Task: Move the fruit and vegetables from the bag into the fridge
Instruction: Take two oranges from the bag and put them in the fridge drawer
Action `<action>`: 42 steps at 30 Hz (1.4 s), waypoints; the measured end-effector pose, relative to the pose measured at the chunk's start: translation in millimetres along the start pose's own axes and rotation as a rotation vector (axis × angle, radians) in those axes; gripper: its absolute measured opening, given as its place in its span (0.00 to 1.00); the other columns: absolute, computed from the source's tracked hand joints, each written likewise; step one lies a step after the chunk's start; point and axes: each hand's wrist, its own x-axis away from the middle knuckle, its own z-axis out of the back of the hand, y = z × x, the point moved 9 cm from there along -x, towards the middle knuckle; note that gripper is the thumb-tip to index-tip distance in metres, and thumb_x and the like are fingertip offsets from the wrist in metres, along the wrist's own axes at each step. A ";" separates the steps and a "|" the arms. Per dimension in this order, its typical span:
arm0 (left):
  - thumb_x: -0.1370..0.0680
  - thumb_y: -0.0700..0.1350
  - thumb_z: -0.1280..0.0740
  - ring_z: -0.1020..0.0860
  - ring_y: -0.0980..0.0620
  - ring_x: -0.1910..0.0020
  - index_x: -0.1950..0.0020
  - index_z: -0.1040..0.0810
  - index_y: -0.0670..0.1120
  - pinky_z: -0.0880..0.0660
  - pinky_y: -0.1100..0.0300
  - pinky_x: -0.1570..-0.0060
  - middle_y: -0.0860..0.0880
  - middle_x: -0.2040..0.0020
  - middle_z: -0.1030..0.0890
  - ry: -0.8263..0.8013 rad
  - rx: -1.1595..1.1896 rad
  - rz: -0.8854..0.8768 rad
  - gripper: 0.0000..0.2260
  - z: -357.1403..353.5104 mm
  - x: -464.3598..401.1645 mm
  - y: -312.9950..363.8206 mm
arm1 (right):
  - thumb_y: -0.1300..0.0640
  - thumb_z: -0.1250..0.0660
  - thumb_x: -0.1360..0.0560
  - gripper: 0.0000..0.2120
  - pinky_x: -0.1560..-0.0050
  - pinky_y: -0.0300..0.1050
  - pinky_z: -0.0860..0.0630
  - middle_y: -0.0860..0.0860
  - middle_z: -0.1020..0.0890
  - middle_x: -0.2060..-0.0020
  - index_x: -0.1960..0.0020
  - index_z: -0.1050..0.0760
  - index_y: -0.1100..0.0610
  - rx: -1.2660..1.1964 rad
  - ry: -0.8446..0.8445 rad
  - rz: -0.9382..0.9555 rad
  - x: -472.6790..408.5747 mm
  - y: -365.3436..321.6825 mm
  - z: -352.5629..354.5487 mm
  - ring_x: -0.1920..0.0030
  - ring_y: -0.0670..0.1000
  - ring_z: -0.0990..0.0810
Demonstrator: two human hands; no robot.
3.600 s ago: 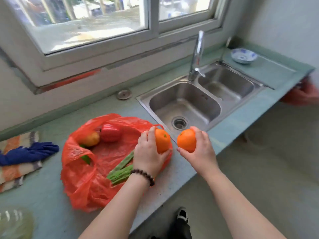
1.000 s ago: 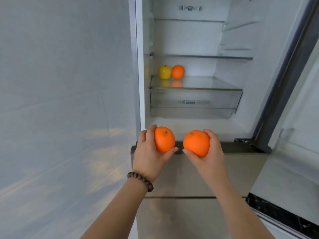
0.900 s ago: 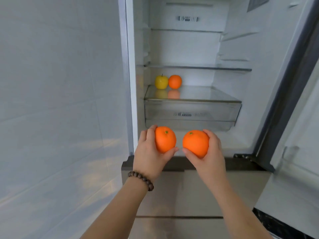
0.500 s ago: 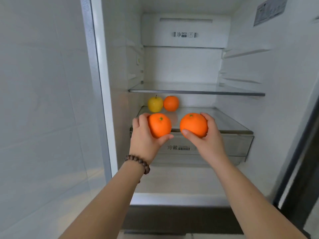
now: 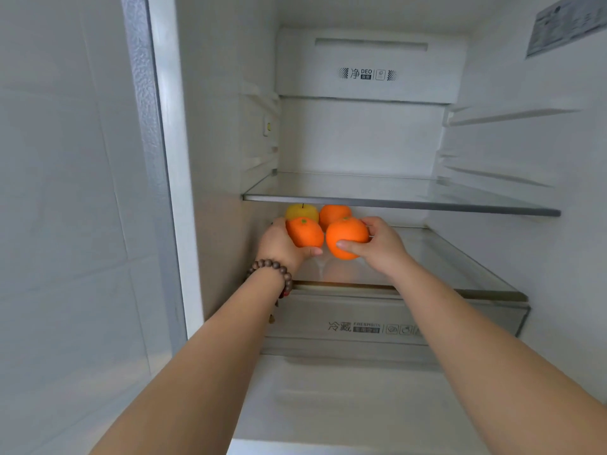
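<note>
I face the open fridge. My left hand (image 5: 279, 243) grips an orange (image 5: 304, 232), and my right hand (image 5: 381, 246) grips a second orange (image 5: 346, 237). Both hands reach in over the lower glass shelf (image 5: 453, 261), which lies on top of the crisper drawer (image 5: 394, 326). Behind the held fruit, at the back left of that shelf, sit a yellow apple (image 5: 300, 211) and another orange (image 5: 335, 213). I cannot tell whether the held oranges touch the shelf. The bag is out of view.
An upper glass shelf (image 5: 400, 193) runs just above my hands. The fridge's left wall (image 5: 223, 159) is close to my left hand. A white tiled wall (image 5: 65, 224) stands to the left of the fridge. The fridge floor (image 5: 345, 399) lies under the drawer.
Both hands have carried their oranges from the counter to the fridge and, in the last half second, pushed them deeper over the lower shelf, up to the apple and orange at the back.
</note>
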 end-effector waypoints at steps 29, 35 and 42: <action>0.35 0.58 0.25 0.39 0.44 0.28 0.25 0.48 0.39 0.37 0.51 0.31 0.40 0.27 0.39 0.069 -0.145 -0.026 0.50 -3.2 -5.8 -2.6 | 0.46 0.29 0.30 0.44 0.29 0.49 0.41 0.55 0.42 0.25 0.25 0.49 0.57 -0.061 0.058 -0.130 -3.9 10.0 2.6 0.26 0.55 0.41; 0.26 0.64 0.39 0.48 0.46 0.24 0.24 0.49 0.42 0.48 0.50 0.27 0.43 0.23 0.44 0.123 -0.423 -0.226 0.41 -2.3 54.1 8.8 | 0.48 0.35 0.25 0.34 0.28 0.44 0.46 0.56 0.41 0.26 0.26 0.44 0.61 0.143 0.172 0.080 57.3 -14.3 25.9 0.26 0.53 0.44; 0.24 0.66 0.48 0.53 0.50 0.23 0.23 0.50 0.47 0.52 0.52 0.25 0.48 0.22 0.48 0.088 -0.562 -0.270 0.36 3.3 138.2 -2.0 | 0.50 0.36 0.25 0.30 0.26 0.49 0.47 0.58 0.40 0.26 0.29 0.39 0.63 0.259 0.189 0.254 146.8 -12.4 7.4 0.25 0.54 0.47</action>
